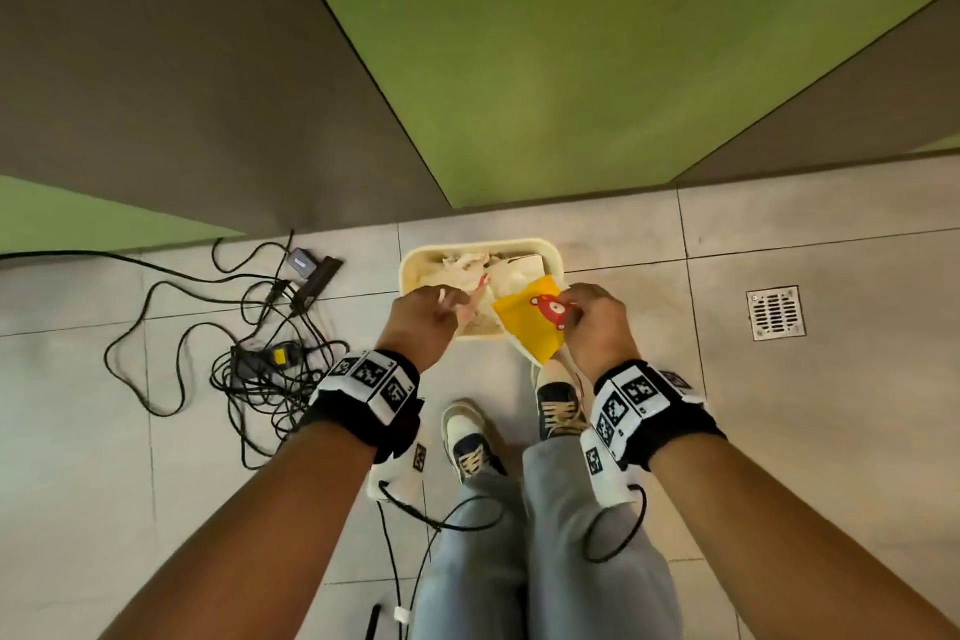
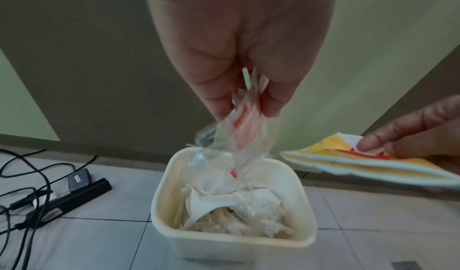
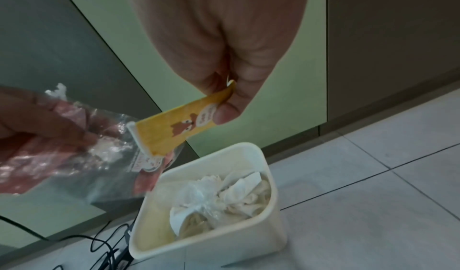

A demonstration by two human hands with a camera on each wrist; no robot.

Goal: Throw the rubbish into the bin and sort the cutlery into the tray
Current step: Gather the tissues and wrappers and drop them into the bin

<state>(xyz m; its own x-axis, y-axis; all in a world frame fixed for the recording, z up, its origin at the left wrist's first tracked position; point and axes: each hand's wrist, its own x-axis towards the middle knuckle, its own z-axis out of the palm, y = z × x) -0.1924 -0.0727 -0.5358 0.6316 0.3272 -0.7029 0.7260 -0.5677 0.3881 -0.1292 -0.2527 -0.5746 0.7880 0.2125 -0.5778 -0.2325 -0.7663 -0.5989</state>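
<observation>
A cream rectangular bin (image 1: 554, 255) (image 2: 164, 193) (image 3: 273, 205) stands on the tiled floor, filled with crumpled tissue and plastic. My left hand (image 1: 431, 314) (image 2: 246, 101) hangs over it, pinching a clear plastic wrapper (image 2: 239, 136) (image 3: 74, 156) with red print. My right hand (image 1: 592, 317) (image 3: 224, 105) pinches the corner of a yellow packet (image 1: 535, 327) (image 2: 348, 166) (image 3: 174, 128) with a red bear on it, held above the bin's right near edge. No cutlery or tray is in view.
A tangle of black cables and adapters (image 1: 260, 343) (image 2: 49, 201) lies on the floor left of the bin. Green and grey cabinet panels (image 1: 571, 68) rise behind it. A metal floor drain (image 1: 775, 312) sits to the right. My shoes (image 1: 470, 437) stand just before the bin.
</observation>
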